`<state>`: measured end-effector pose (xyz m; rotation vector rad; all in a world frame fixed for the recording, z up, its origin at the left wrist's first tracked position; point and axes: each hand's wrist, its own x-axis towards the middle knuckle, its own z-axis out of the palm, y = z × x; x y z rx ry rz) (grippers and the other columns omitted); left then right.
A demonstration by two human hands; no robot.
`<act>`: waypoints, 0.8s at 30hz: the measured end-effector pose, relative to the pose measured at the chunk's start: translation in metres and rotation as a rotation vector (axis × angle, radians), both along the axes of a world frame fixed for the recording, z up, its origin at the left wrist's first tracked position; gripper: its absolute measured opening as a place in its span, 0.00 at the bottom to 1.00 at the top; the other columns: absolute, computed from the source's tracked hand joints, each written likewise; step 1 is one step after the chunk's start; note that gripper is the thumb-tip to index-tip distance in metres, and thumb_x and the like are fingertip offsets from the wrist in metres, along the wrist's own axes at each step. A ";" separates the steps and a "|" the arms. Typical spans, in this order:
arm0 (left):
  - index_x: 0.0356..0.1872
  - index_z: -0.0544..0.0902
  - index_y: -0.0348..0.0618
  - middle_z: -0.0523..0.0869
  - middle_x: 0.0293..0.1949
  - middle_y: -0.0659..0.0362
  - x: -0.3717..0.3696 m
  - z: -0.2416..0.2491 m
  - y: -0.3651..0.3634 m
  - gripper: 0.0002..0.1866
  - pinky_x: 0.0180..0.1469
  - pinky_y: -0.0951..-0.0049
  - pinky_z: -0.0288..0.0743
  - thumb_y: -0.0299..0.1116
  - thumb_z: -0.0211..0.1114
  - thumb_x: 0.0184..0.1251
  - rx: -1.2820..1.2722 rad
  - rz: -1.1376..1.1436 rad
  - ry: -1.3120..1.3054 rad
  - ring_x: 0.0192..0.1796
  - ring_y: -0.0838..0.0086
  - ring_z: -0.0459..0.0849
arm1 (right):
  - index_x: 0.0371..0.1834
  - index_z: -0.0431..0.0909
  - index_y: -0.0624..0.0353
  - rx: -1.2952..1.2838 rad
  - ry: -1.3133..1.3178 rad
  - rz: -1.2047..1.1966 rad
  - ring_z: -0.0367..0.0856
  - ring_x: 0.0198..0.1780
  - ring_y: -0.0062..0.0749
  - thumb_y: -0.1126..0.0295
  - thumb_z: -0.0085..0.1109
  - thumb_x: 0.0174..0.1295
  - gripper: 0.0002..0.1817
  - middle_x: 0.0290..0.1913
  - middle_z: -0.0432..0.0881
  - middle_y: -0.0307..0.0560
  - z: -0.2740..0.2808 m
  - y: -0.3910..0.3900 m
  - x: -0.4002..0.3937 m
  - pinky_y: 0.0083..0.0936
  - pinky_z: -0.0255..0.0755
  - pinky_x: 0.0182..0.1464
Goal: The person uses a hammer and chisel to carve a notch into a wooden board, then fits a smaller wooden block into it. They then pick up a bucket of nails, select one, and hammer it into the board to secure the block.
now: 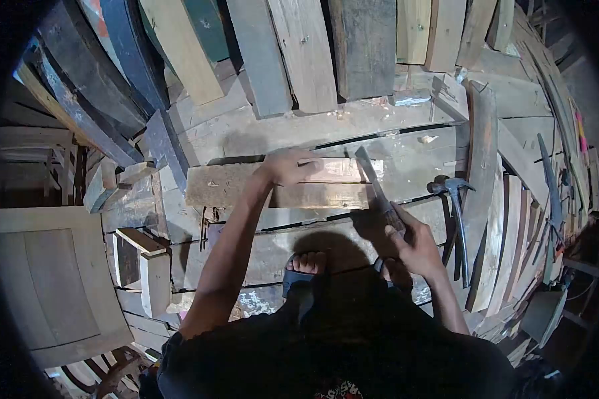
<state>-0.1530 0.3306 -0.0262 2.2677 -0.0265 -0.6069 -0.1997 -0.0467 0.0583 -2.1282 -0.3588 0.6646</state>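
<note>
A wooden block (223, 185) lies crosswise in front of me, with a pale, freshly cut face (343, 171) toward its right end. My left hand (287, 166) is closed over the block's upper part, fingers pointing right along the far edge. In my right hand (416, 239) is a chisel (374, 178), gripped by its handle. Its flat blade slants up and left across the block's right end. A claw hammer (456, 223) lies to the right of my right hand, head away from me.
Several boards (306, 53) line the far side. More timber (489, 233) is stacked at the right, with a saw (549, 176) beyond. A panelled door (53, 279) and a small wooden frame (154, 279) are at the left. Wood chips (429, 139) dot the plank floor (246, 130).
</note>
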 end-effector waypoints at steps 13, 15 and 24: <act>0.66 0.88 0.51 0.90 0.61 0.45 -0.007 -0.007 -0.003 0.36 0.68 0.57 0.80 0.64 0.76 0.65 0.195 -0.063 -0.179 0.65 0.49 0.88 | 0.77 0.76 0.67 -0.014 -0.027 0.029 0.91 0.63 0.52 0.62 0.65 0.77 0.30 0.59 0.90 0.69 0.007 -0.010 0.013 0.39 0.79 0.68; 0.66 0.88 0.50 0.90 0.62 0.45 -0.007 -0.009 -0.003 0.37 0.68 0.57 0.80 0.65 0.76 0.65 0.226 -0.055 -0.170 0.65 0.49 0.88 | 0.78 0.76 0.65 0.036 0.106 -0.037 0.87 0.69 0.50 0.62 0.66 0.77 0.31 0.64 0.88 0.68 0.019 -0.015 0.024 0.38 0.76 0.72; 0.66 0.88 0.50 0.90 0.62 0.45 -0.007 0.005 -0.009 0.38 0.69 0.56 0.80 0.66 0.75 0.64 0.239 -0.056 -0.144 0.66 0.50 0.87 | 0.81 0.74 0.62 -0.014 0.174 0.044 0.83 0.74 0.50 0.62 0.66 0.78 0.31 0.71 0.85 0.66 0.023 -0.034 0.036 0.38 0.71 0.76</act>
